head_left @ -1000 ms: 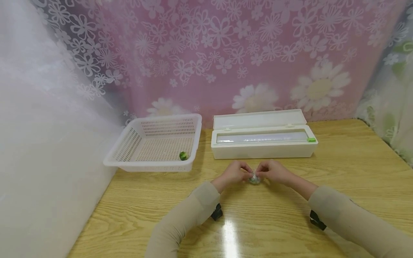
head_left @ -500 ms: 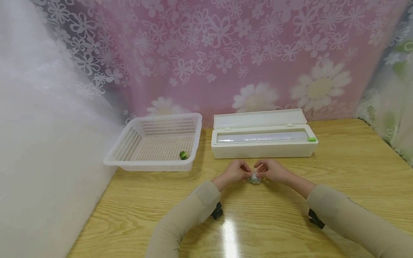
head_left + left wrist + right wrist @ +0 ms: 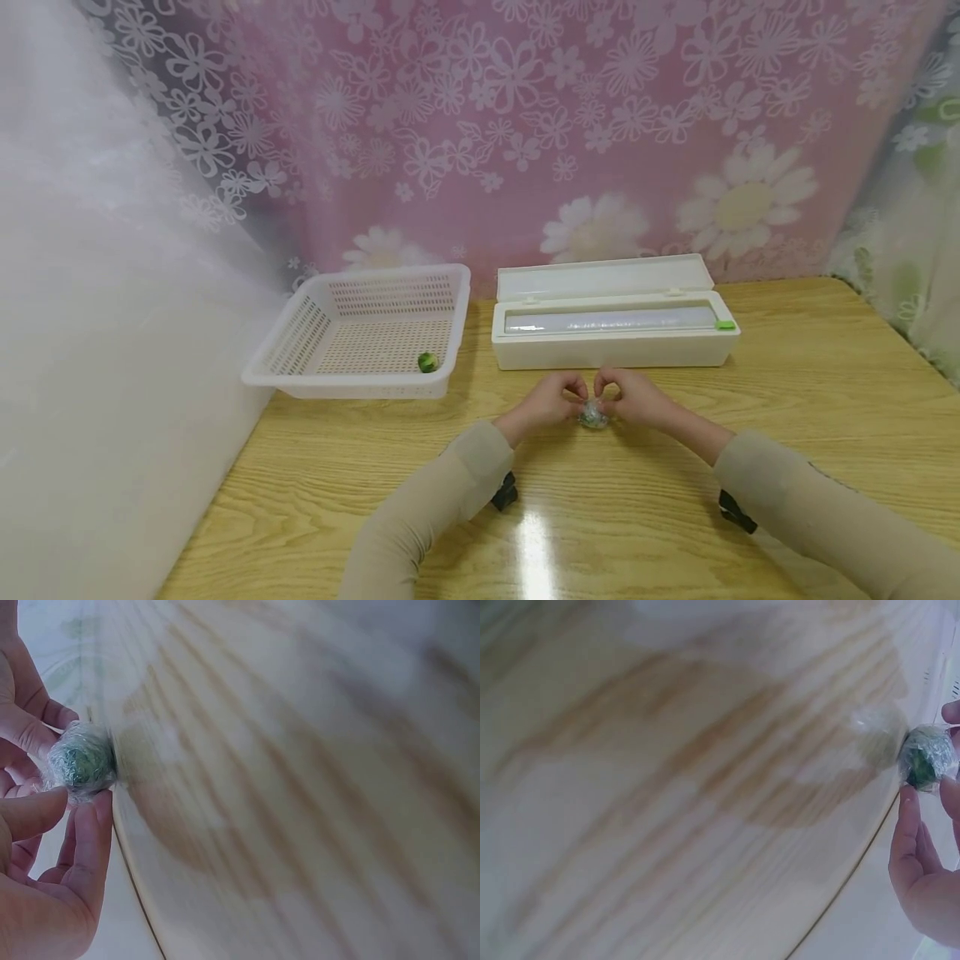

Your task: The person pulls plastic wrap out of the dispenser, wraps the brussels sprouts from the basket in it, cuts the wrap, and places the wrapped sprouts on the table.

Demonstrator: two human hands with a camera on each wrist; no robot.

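A small green Brussels sprout [image 3: 594,415], bundled in crinkled cling film, sits on the table between the two hands. My left hand [image 3: 551,400] pinches it from the left; in the left wrist view the thumb and fingers of the left hand [image 3: 56,892] are at the wrapped sprout [image 3: 81,761]. From the other side my right hand [image 3: 633,400] holds it, thumb and index finger curled at the film. The right wrist view has the right hand [image 3: 930,877] touching the wrapped sprout [image 3: 926,757], whose green shows through the film.
Behind the hands stands a white cling film box [image 3: 611,352], lid raised, a film roll [image 3: 607,320] inside and a green slider [image 3: 724,325] at its right end. At the left is a white perforated basket [image 3: 345,382] with one bare sprout [image 3: 427,362]. A floral curtain [image 3: 480,142] hangs behind.
Both hands stay in about the same place around the wrapped sprout. The right index finger has lifted slightly and the fingers have shifted on the film. Basket and box have not moved.
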